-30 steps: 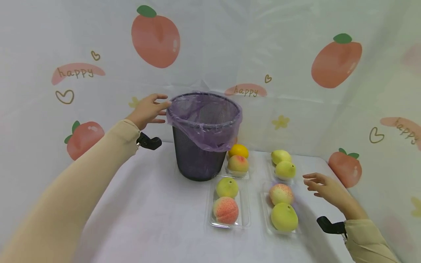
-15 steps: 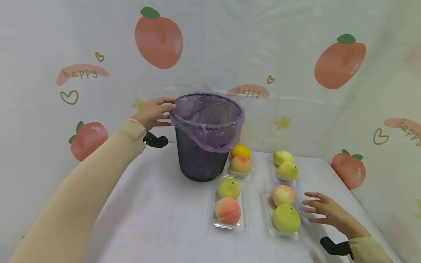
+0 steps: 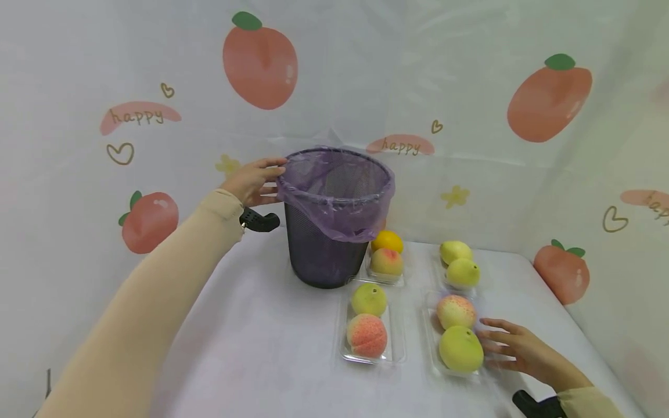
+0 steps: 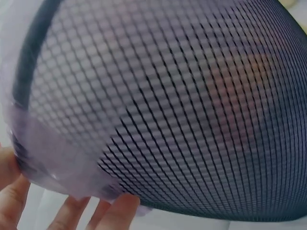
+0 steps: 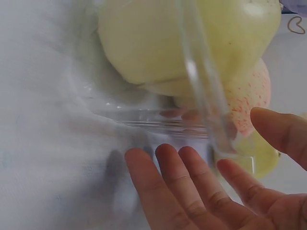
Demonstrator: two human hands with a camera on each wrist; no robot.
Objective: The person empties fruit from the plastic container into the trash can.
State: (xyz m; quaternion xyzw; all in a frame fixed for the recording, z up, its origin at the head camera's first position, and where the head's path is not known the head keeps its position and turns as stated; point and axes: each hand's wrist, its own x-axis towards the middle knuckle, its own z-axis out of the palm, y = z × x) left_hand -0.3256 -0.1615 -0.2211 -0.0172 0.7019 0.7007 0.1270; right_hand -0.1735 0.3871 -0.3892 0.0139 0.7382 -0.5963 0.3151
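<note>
And now the right hand [image 3: 517, 351] has been lowered beside the near-right clear container [image 5: 197, 76], fingers spread, nothing grasped; its peach [image 3: 456, 312] and yellow-green fruit [image 3: 461, 349] are seemingly brought within reach. Lightly, the lined bin [image 3: 326, 249] is touched at its rim by the left hand [image 3: 255, 183], unclenched.

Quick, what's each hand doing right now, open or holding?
Left hand: open, touching the bin.
Right hand: open beside a tray, holding nothing.
</note>
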